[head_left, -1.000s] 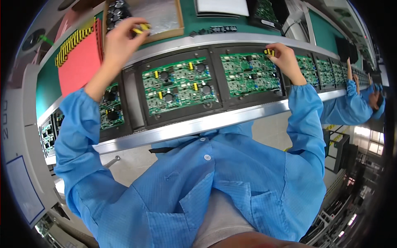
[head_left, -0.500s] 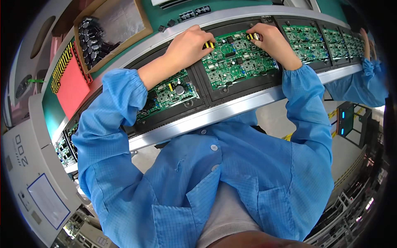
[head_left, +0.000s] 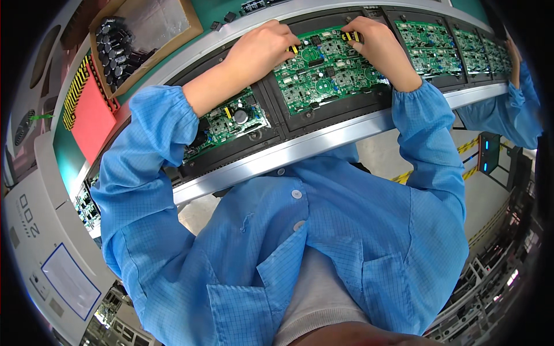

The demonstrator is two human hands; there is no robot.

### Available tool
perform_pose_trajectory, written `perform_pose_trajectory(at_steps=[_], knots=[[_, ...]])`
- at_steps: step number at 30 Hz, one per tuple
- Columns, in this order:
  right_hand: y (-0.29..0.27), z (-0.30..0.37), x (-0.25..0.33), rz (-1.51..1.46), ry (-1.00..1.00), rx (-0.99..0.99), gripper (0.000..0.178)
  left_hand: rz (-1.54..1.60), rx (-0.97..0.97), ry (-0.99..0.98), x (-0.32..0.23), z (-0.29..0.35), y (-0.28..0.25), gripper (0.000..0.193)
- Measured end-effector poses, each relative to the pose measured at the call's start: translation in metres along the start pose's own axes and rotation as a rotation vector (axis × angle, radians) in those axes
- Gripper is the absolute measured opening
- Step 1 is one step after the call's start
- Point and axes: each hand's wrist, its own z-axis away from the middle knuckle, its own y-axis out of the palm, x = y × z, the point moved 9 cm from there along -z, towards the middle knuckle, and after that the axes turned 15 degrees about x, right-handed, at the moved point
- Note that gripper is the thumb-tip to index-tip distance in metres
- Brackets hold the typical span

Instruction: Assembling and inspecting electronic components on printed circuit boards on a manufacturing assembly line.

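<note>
A green circuit board (head_left: 300, 95) lies in a black carrier frame in front of me, and both hands are over its far edge. My left hand (head_left: 259, 49) is closed at the board's far left corner, its fingertips pinching a small black-and-yellow transformer (head_left: 294, 49). At the far right part, my right hand (head_left: 381, 52) grips a second black-and-yellow transformer (head_left: 351, 36) between thumb and fingers. Whether either part's pins touch the board cannot be made out. Left of this board, partly under my left forearm, another board (head_left: 231, 124) carries a round black capacitor (head_left: 240, 116) and a yellow part.
A cardboard box (head_left: 193, 23) of black cylindrical capacitors (head_left: 112, 49) stands at the far left, beside a red sheet (head_left: 95, 127). Small black parts (head_left: 222, 22) lie past the metal rail (head_left: 311, 135). More framed boards (head_left: 430, 49) run rightward, where another person's sleeve (head_left: 522, 109) shows.
The whole view has shifted, so the boards sit higher in the picture. My left hand has edged slightly right over the board. Both hands keep hold of their transformers.
</note>
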Motion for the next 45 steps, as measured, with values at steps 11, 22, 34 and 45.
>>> perform_pose_trajectory(at_steps=[11,22,34,45], knots=[[-0.038,0.007,0.029,0.053,-0.021,-0.044,0.030,0.527,0.109,0.085,-0.038,0.009,-0.005,0.021],[-0.007,0.073,0.008,-0.221,0.125,0.022,0.038,0.298,0.203,0.096,-0.052,0.007,0.020,0.023],[0.001,0.073,0.020,-0.029,0.082,-0.048,0.033,0.152,0.193,0.113,-0.057,0.008,0.016,0.022],[-0.002,0.067,0.032,-0.014,0.074,-0.008,0.025,0.012,0.040,0.152,-0.036,0.040,-0.039,0.024]])
